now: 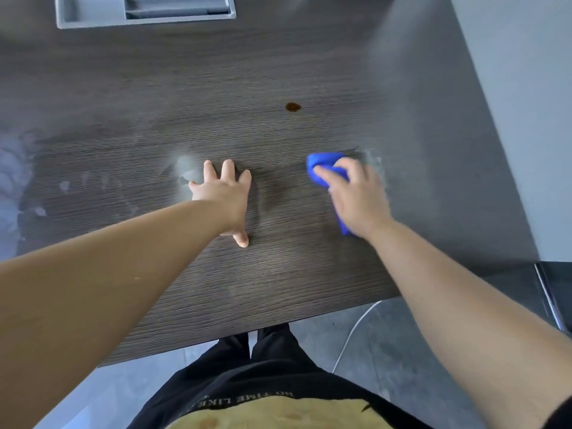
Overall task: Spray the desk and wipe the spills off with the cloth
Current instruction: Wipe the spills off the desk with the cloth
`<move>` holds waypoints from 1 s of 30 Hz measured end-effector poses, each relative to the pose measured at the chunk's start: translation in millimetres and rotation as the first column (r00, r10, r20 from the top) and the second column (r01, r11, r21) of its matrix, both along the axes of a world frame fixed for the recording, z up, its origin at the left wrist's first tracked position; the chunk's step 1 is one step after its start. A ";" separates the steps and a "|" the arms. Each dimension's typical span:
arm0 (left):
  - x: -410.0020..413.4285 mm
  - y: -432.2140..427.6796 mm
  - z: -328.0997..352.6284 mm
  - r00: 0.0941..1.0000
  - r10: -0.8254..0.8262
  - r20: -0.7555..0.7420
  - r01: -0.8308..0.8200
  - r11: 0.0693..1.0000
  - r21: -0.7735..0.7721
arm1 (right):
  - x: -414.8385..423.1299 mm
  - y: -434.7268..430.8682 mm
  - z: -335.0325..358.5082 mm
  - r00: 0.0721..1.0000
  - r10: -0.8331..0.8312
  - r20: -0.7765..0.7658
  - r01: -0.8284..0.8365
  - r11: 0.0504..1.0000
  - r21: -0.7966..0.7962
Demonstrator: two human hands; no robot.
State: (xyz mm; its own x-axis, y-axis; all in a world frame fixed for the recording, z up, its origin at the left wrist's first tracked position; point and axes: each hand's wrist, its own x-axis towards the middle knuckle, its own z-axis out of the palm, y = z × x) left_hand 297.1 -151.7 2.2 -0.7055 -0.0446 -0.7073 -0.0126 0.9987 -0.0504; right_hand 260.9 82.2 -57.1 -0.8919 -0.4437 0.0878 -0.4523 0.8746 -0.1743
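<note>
A dark wood-grain desk (216, 103) fills the view. My right hand (360, 199) presses a bunched blue cloth (325, 164) flat on the desk at centre right; most of the cloth is hidden under the palm. My left hand (226, 196) lies flat on the desk, fingers spread, holding nothing. A small brown spill (292, 107) sits further back, above and between the hands. Wet smears and droplets (185, 170) show beside my left fingertips and just right of the cloth (373, 159). No spray bottle is in view.
A grey plastic tray (145, 13) sits at the desk's far edge, upper left. Pale smudges (18, 181) mark the desk's left side. A grey wall (526, 103) borders the desk on the right. A white cable (353, 332) runs over the floor below the front edge.
</note>
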 end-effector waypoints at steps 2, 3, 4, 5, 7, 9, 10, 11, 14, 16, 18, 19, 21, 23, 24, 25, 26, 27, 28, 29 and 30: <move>0.6 1.2 1.0 1.000 -0.001 0.004 0.001 1.000 -0.003 | -29.6 18.4 2.6 0.958 -0.284 0.026 0.283 0.958 0.038; 0.5 1.2 1.2 1.000 -0.001 0.003 0.001 1.000 -0.005 | -36.4 23.3 1.9 0.913 -0.404 0.059 0.402 0.914 0.042; 0.2 1.1 1.4 1.000 -0.002 0.003 0.002 1.000 -0.006 | -37.6 24.4 3.7 0.870 -0.488 0.072 0.486 0.873 0.039; 0.4 0.7 1.3 1.000 -0.002 0.004 0.002 1.000 -0.004 | -32.6 19.7 6.1 0.829 -0.552 0.089 0.551 0.834 0.029; 0.5 -1.1 0.5 1.000 -0.003 0.000 0.003 1.000 0.004 | -7.9 1.5 5.3 0.796 -0.598 0.095 0.600 0.800 0.006; -0.1 -1.4 0.5 1.000 -0.011 -0.002 0.011 1.000 0.006 | 28.0 -19.0 2.1 0.870 -0.491 0.041 0.493 0.869 -0.049; -0.4 -1.0 1.1 1.000 -0.012 0.003 0.012 1.000 0.006 | 41.5 -23.1 -0.6 0.922 -0.387 0.018 0.388 0.921 -0.043; 0.1 -0.5 2.0 1.000 -0.012 0.008 0.012 1.000 0.006 | 47.5 -21.9 -3.3 0.962 -0.274 -0.005 0.274 0.962 -0.014; 0.4 -0.4 2.9 1.000 -0.016 0.004 0.016 1.000 -0.004 | 15.7 -0.4 -1.6 0.989 -0.147 -0.023 0.148 0.989 0.004; 0.8 -1.1 2.8 1.000 -0.014 -0.001 0.014 1.000 -0.002 | -8.9 11.6 3.3 0.950 -0.310 0.015 0.310 0.951 0.017; 0.9 -1.1 1.9 1.000 -0.013 -0.006 0.013 1.000 0.005 | -13.0 16.0 2.4 0.871 -0.487 0.074 0.485 0.874 0.042; 0.9 -1.4 1.6 1.000 -0.015 -0.010 0.015 1.000 0.006 | -4.8 11.1 2.9 0.837 -0.540 0.088 0.540 0.841 0.027; 1.9 -2.3 0.5 1.000 -0.004 -0.018 0.004 1.000 0.014 | 30.2 -8.4 2.3 0.822 -0.568 0.040 0.569 0.822 -0.033; 3.7 -2.5 0.3 0.999 0.013 -0.035 -0.012 0.999 0.030 | 70.0 -27.6 0.1 0.883 -0.469 -0.006 0.468 0.883 -0.046; 4.4 -2.8 0.6 0.999 0.017 -0.044 -0.016 0.999 0.036 | 82.6 -33.0 -0.2 0.930 -0.367 0.002 0.367 0.930 -0.029; 5.0 -3.2 0.3 0.999 0.017 -0.050 -0.015 0.999 0.043 | 89.0 -34.0 0.3 0.968 -0.249 0.017 0.249 0.969 0.002; 5.4 -4.0 0.6 0.998 0.020 -0.054 -0.017 0.999 0.050 | 86.0 -29.7 1.0 0.989 -0.145 0.018 0.144 0.989 0.021; 5.9 -4.9 0.7 0.998 0.028 -0.056 -0.024 0.998 0.057 | 76.7 -21.6 1.9 0.996 -0.088 0.004 0.087 0.996 0.030; 6.7 -5.5 1.2 0.998 0.036 -0.060 -0.032 0.998 0.062 | 65.8 -10.7 3.2 0.995 -0.096 -0.020 0.097 0.995 0.039; 6.9 -5.6 1.6 0.997 0.042 -0.066 -0.038 0.997 0.067 | 54.8 0.9 4.5 0.984 -0.170 -0.046 0.172 0.984 0.044; 7.5 -5.6 1.9 0.997 0.041 -0.069 -0.037 0.997 0.069 | 48.8 11.7 4.3 0.954 -0.297 -0.034 0.299 0.953 0.045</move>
State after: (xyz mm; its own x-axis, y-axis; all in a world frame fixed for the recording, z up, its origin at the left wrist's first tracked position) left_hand 304.6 -157.3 4.1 -0.7522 -0.0265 -0.6584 -0.0527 0.9984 0.0200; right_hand 309.7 93.9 -52.8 -0.9818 -0.1626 0.0982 -0.1739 0.9775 -0.1198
